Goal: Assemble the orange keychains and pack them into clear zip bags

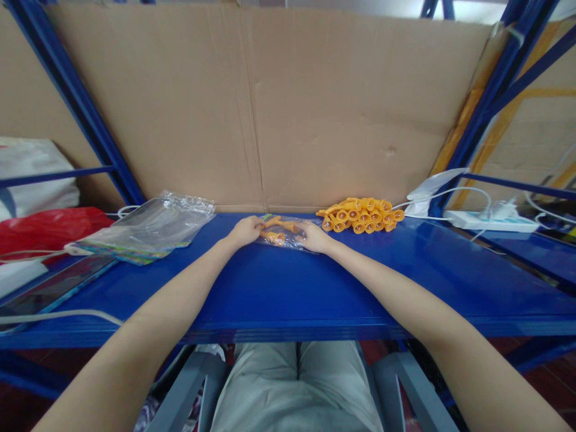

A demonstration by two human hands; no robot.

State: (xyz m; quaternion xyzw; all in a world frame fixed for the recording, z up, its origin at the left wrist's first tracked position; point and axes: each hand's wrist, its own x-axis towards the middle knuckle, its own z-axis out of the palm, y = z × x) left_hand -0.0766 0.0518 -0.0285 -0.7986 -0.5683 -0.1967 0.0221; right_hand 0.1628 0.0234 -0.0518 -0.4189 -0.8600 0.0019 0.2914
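Note:
A clear plastic bag with orange pieces inside lies flat on the blue shelf, near the cardboard at the back. My left hand is closed on the bag's left end, thumb and fingers pressed together at its edge. At the other end, my right hand grips the bag, its fingers bent over the plastic and partly hidden. Just right of it sits a stacked pile of orange trumpet-shaped pieces, touched by neither hand.
Flat clear bags with a coloured edge lie at the left, beside a red plastic bag and a dark flat panel. A white power strip with cables is at the right. Blue posts flank the cardboard.

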